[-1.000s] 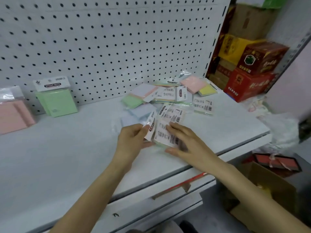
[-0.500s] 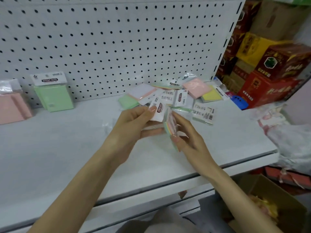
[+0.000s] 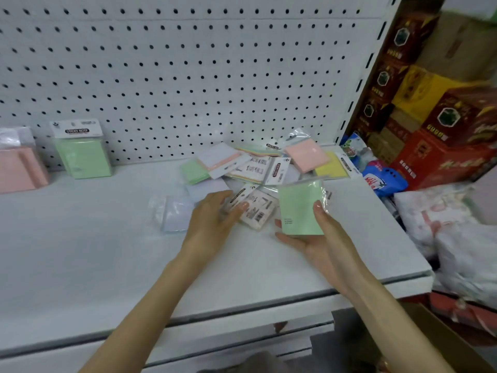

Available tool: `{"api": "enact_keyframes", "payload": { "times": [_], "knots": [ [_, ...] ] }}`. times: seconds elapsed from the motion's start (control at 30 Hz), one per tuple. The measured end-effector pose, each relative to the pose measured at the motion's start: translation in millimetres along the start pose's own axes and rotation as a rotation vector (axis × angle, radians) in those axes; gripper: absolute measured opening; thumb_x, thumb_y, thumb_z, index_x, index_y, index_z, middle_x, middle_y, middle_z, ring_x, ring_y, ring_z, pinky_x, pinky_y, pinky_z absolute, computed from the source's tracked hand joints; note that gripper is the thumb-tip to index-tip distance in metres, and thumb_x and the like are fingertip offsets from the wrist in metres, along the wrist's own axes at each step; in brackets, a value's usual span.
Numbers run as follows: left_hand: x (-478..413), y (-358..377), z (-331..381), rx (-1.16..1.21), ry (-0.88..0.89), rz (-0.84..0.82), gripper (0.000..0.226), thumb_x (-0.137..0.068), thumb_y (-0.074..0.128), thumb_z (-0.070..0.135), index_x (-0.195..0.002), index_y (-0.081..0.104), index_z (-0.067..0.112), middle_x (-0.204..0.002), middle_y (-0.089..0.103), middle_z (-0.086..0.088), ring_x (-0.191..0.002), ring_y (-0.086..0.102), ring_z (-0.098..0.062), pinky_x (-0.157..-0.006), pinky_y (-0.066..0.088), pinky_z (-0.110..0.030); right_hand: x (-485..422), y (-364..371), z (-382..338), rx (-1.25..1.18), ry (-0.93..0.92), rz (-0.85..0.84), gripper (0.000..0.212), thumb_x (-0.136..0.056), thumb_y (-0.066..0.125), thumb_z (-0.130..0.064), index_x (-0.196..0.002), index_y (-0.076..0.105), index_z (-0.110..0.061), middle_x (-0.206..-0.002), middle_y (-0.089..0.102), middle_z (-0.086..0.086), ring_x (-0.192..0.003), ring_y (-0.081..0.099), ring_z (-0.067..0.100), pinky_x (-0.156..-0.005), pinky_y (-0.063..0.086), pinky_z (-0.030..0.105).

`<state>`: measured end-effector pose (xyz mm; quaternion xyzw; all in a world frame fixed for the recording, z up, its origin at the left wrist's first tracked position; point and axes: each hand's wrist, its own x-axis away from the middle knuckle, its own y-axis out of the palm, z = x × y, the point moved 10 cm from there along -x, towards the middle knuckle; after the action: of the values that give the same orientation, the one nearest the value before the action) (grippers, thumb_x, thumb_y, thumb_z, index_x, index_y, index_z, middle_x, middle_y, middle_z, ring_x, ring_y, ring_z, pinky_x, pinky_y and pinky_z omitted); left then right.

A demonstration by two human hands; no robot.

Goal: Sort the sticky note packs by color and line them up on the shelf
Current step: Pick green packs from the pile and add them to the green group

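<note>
Half a second on, the two packs have come apart. Right hand (image 3: 320, 238), grip clamped on a green pack (image 3: 300, 208), holds it face-up just above the shelf (image 3: 107, 251). Left hand (image 3: 212, 219) pinches a label-side-up pack (image 3: 255, 211), colour possibly pink, hard to tell. We judge the green one belongs beside the standing green pack (image 3: 83, 157).

Your green plastic-wrapped pack (image 3: 83, 154) stands against the white perforated backboard (image 3: 188, 76), well left of the jumbled pack pile (image 3: 255, 168).
</note>
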<state>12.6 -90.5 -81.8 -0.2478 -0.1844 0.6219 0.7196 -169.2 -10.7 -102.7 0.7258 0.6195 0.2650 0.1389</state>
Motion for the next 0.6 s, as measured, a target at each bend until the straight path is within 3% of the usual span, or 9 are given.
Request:
{"api": "enact_keyframes", "payload": {
  "times": [0.1,0.17,0.23,0.3,0.37,0.43,0.5,0.6],
  "knots": [
    [-6.0,11.6,1.9,-0.231,0.05,0.032,0.044,-0.086,0.065,0.033,-0.122,0.058,0.009,-0.118,0.057,-0.007,-0.109,0.049,-0.024,-0.085,0.032,-0.021,-1.2,-9.2,-9.8,0.065,-0.021,-0.012,0.08,-0.057,0.078,-0.058,-0.119,0.058,-0.011,-0.116,0.067,0.017,-0.103,0.065,0.038,-0.08,0.057,0.049],
    [-8.7,12.4,1.1,-0.306,0.051,0.075,0.037,-0.088,0.063,0.031,-0.12,0.061,0.012,-0.113,0.059,-0.01,-0.106,0.049,-0.029,-0.091,0.036,-0.03,-1.9,-13.6,-12.3,0.102,-0.019,-0.008,0.072,-0.06,0.074,-0.057,-0.116,0.06,-0.013,-0.113,0.068,0.016,-0.102,0.066,0.038,-0.078,0.058,0.048],
    [-8.1,9.0,2.6,-0.357,0.044,0.118,0.023,-0.093,0.055,0.026,-0.109,0.066,0.014,-0.102,0.061,-0.011,-0.097,0.052,-0.031,-0.084,0.04,-0.037,-2.7,-18.8,-11.0,0.137,0.013,0.011,0.059,-0.07,0.064,-0.053,-0.113,0.061,-0.014,-0.115,0.067,0.018,-0.102,0.066,0.036,-0.08,0.057,0.047],
    [-5.2,0.2,4.5,-0.365,0.016,0.169,0.023,-0.096,0.047,0.024,-0.087,0.066,0.013,-0.087,0.063,-0.008,-0.084,0.055,-0.03,-0.071,0.041,-0.037,-3.6,-20.1,-9.8,0.17,0.03,0.006,0.075,-0.06,0.073,-0.063,-0.115,0.061,-0.012,-0.114,0.068,0.017,-0.103,0.066,0.033,-0.077,0.058,0.045],
    [0.8,-7.8,5.9,-0.244,0.0,0.203,0.032,-0.097,0.047,0.024,-0.068,0.055,0.013,-0.068,0.059,-0.004,-0.067,0.052,-0.025,-0.063,0.039,-0.035,-4.0,-18.9,-10.4,0.19,0.033,-0.011,0.092,-0.043,0.08,-0.069,-0.114,0.063,-0.012,-0.112,0.069,0.014,-0.104,0.066,0.031,-0.075,0.058,0.043],
    [10.5,-16.9,7.5,0.068,-0.065,0.226,0.034,-0.096,0.052,0.021,-0.062,0.051,0.014,-0.061,0.056,-0.007,-0.061,0.052,-0.023,-0.064,0.047,-0.033,-5.0,-18.9,-10.5,0.178,0.042,-0.03,0.09,-0.04,0.081,-0.069,-0.111,0.065,-0.016,-0.112,0.07,0.011,-0.105,0.065,0.028,-0.076,0.058,0.043],
    [23.6,-20.0,8.8,0.427,-0.159,0.233,0.024,-0.095,0.053,0.018,-0.077,0.066,0.009,-0.079,0.067,-0.018,-0.077,0.065,-0.028,-0.076,0.056,-0.041,-6.0,-18.0,-9.9,0.139,0.049,-0.055,0.084,-0.045,0.079,-0.069,-0.112,0.065,-0.02,-0.116,0.069,0.008,-0.108,0.064,0.024,-0.083,0.057,0.042],
    [45.1,-25.1,9.2,0.671,-0.236,0.238,0.022,-0.095,0.053,0.019,-0.092,0.07,0.005,-0.096,0.07,-0.02,-0.089,0.065,-0.027,-0.087,0.053,-0.044,-4.9,-7.7,-6.3,0.034,0.077,-0.107,0.064,-0.071,0.066,-0.061,-0.12,0.061,-0.02,-0.124,0.064,0.006,-0.119,0.058,0.024,-0.095,0.05,0.04]
  ]
}}
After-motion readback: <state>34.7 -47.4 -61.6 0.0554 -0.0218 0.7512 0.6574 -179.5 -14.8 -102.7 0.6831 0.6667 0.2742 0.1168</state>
